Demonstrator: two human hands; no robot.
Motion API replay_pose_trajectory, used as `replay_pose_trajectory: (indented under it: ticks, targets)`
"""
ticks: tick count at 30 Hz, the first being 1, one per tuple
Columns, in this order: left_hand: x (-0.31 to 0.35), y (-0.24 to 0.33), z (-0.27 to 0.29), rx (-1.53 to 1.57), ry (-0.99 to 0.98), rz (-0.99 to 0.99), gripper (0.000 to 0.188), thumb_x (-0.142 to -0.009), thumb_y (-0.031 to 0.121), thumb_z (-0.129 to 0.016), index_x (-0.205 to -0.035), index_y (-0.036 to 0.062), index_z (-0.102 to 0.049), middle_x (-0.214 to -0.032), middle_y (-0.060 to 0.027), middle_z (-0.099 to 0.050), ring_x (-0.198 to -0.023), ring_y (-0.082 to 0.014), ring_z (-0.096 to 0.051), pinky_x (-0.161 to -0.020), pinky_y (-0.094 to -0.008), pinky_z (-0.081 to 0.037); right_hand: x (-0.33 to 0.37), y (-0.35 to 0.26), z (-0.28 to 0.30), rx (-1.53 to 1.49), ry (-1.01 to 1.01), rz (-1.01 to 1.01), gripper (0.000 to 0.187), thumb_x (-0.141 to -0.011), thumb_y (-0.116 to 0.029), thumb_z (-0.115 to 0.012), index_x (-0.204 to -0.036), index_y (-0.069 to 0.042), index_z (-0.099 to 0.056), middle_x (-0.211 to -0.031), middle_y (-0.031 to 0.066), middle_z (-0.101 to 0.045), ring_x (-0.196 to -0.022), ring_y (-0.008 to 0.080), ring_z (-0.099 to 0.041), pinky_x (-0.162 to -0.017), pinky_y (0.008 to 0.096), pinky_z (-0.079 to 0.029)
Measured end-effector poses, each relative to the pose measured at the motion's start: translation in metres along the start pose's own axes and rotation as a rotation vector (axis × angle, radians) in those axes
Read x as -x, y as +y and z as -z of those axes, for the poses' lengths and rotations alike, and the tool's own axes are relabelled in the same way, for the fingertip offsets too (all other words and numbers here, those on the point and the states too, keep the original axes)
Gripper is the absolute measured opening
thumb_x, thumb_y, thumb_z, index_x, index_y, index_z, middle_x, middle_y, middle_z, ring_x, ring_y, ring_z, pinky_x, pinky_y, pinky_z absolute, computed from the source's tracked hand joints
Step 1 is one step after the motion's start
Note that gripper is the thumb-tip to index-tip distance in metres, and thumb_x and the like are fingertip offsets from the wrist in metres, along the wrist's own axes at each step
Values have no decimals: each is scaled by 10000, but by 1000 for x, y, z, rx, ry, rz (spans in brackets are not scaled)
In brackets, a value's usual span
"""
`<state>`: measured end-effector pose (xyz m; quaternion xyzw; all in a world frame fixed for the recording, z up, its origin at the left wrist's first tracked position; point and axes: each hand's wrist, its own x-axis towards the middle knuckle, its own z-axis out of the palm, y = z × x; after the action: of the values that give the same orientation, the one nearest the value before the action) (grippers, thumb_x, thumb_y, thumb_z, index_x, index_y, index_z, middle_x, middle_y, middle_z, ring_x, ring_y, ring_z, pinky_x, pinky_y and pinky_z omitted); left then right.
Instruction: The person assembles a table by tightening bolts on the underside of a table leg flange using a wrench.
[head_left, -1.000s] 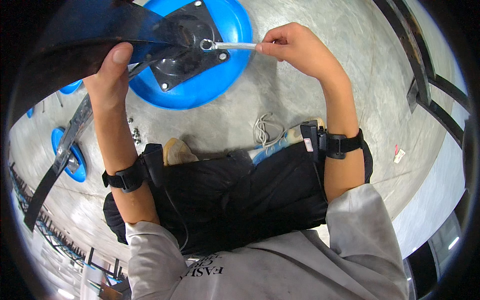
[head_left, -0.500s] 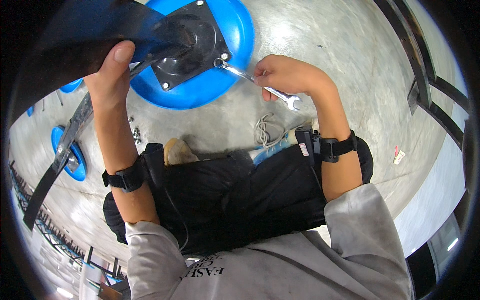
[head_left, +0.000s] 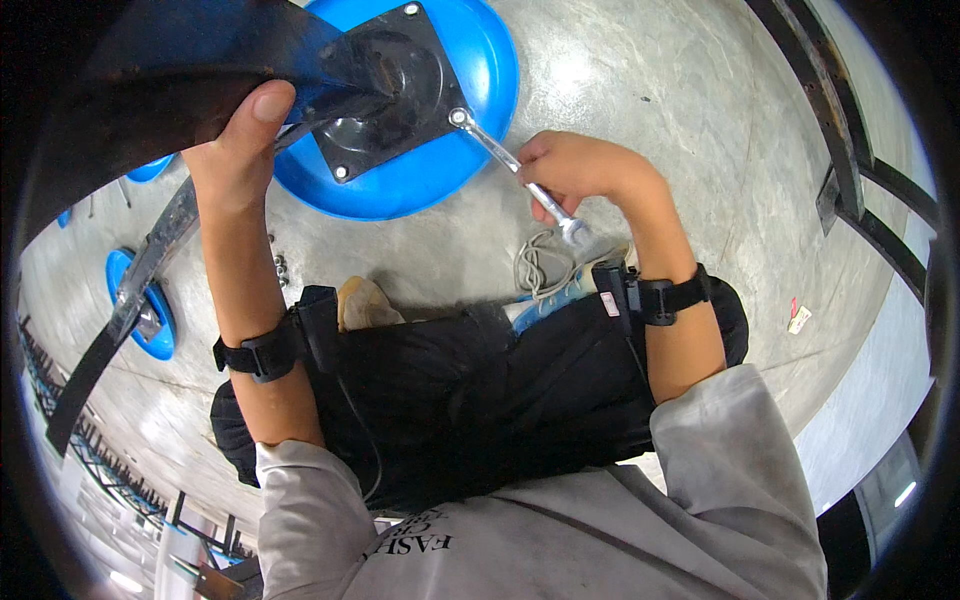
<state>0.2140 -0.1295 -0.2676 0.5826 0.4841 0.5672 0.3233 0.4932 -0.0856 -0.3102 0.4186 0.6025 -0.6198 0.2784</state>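
Observation:
My left hand [head_left: 238,150] grips the edge of a broad black metal post [head_left: 180,100], its thumb lying on the near face. That post meets a black square plate [head_left: 432,95] bolted to a round blue disc [head_left: 420,185]. Bright bolt heads show at the plate's corners, one a nut [head_left: 342,172] at the near corner. Closed around the shaft of a combination wrench [head_left: 497,150] is my right hand [head_left: 570,175]. The wrench's ring end sits over the fastener at the plate's right corner; its open end is blurred near my shoe.
Several loose nuts [head_left: 281,268] lie on the concrete floor [head_left: 650,200] beside my left forearm. A second blue disc [head_left: 140,305] with a black bar [head_left: 150,270] stands at left. Black metal frame bars [head_left: 835,130] rise at right. A small paper scrap [head_left: 799,319] lies nearby.
The wrench's ring end has moved from beside the right corner fastener onto it. My right hand has shifted slightly nearer. Post, plate and disc appear a little further right in view.

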Motion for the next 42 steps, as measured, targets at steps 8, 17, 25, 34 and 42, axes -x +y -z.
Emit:
replay_pose_trajectory:
  ticks: [8, 17, 25, 34, 42]
  targets:
    - [0, 1, 1, 242, 45, -52, 370, -662, 211, -769, -928, 26, -590, -900, -44, -577, -793, -152, -539, -753, -253, -431, -3, -7, -6, -93, 56, -130, 249, -782, -153, -484, -953, 8, -568, -754, 115, -643, -668, 180, -621, -598, 303, -500]
    - [1, 3, 0, 123, 43, -51, 531, -661, 306, -755, -1047, 26, -519, -1008, -99, -547, -922, -189, -519, -832, -299, -417, 12, -6, 16, 265, 706, 157, 221, -770, -167, -502, -877, -19, -627, -648, 107, -562, -598, 189, -523, -581, 304, -419]
    - [-12, 8, -8, 203, -34, -139, 666, -664, 282, -746, -1185, 10, -434, -1126, -135, -518, -1016, -211, -505, -882, -280, -397, 16, -7, 14, 104, 571, 317, 200, -811, -190, -506, -838, -18, -605, -606, 52, -555, -560, 128, -509, -537, 280, -416]
    - [-13, 11, -9, 214, -72, -129, 778, -646, 271, -757, -1257, 29, -340, -1158, -175, -495, -1066, -235, -489, -903, -316, -433, 14, -17, 4, 125, 9, -86, 221, -844, -160, -442, -906, 13, -565, -696, 84, -640, -587, 176, -591, -537, 305, -478]
    - [-13, 9, -10, 236, -67, -123, 802, -634, 274, -771, -1259, 27, -334, -1164, -171, -494, -1076, -238, -488, -908, -317, -430, 4, -16, -7, 105, -83, -91, 222, -841, -179, -420, -893, -3, -544, -721, 92, -650, -620, 184, -613, -552, 311, -491]
